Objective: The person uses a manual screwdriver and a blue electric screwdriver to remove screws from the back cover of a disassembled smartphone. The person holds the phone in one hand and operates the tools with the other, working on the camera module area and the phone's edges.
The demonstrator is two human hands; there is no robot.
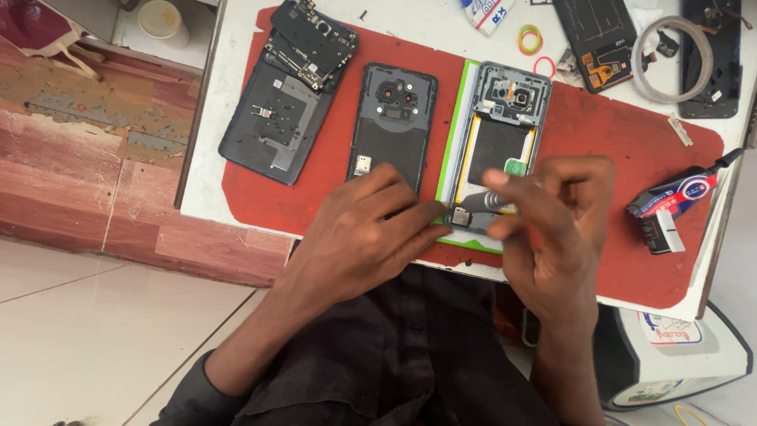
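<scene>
An opened phone body (497, 126) with a green edge lies on the red mat (623, 150), its camera module at the top. My left hand (371, 229) rests on the mat, its fingertips pressing the phone's lower left corner. My right hand (552, 221) holds a thin grey tool (482, 202) over the phone's bottom end, the fingers pinched around it. A dark back cover (392, 118) lies just left of the phone, partly under my left hand.
Another dark phone shell (276, 118) with a circuit board (311, 43) on it lies at the mat's left. A glue tube (682, 193) sits at the right. Rubber bands (530, 38), a tape roll (672, 59) and more phone parts lie at the back.
</scene>
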